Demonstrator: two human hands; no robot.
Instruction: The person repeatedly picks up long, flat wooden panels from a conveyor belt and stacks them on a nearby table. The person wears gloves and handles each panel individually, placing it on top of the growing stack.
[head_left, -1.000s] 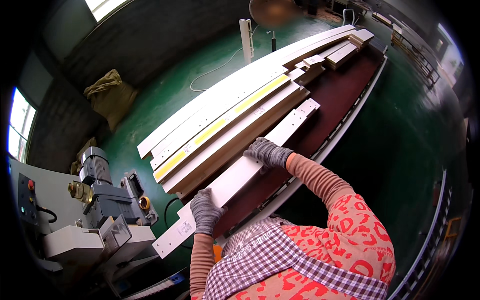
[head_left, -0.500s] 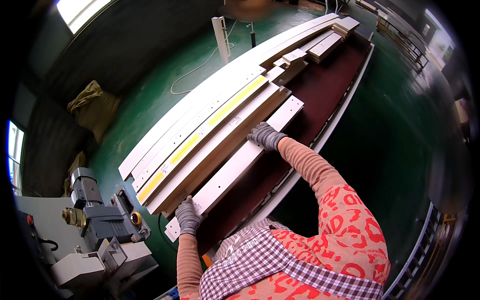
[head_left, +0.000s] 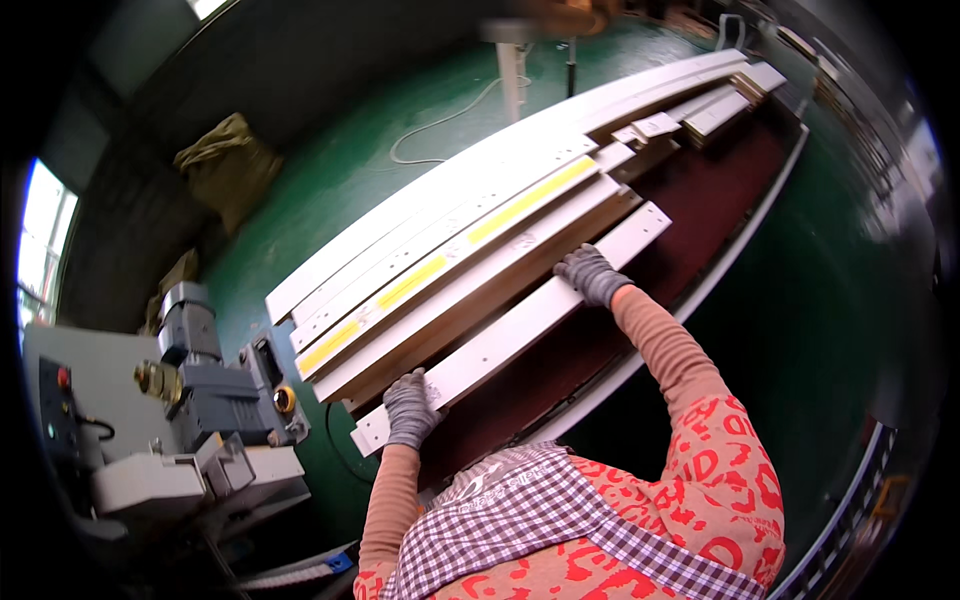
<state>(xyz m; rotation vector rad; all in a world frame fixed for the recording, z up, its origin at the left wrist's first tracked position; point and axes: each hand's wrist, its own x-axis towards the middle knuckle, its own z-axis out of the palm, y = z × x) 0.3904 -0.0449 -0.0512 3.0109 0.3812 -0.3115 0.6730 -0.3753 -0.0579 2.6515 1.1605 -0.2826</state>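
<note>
A long white board (head_left: 520,330) with small drilled holes near its ends lies slantwise in front of me. My left hand (head_left: 410,410), in a grey knit glove, grips it by its near left end, fingers curled over the far edge. Towards its far right end my right hand (head_left: 592,275), gloved alike, is closed over the same edge. The thumbs and the board's underside are hidden. Just beyond lies a stack of white boards (head_left: 470,275), one with yellow strips (head_left: 412,283) along its top. Dark red table surface (head_left: 700,190) shows beneath and beside them.
Shorter white pieces (head_left: 715,112) lie at the table's far end. A grey motor unit (head_left: 215,390) stands at left. A sack (head_left: 230,165) sits on the green floor by the wall, and a pale cable (head_left: 430,130) runs behind the table. A white edge (head_left: 620,375) borders the table's near side.
The view has turned, so the table, boards and machine appear further right. Both hands keep their grip on the white board, with little visible shift along it.
</note>
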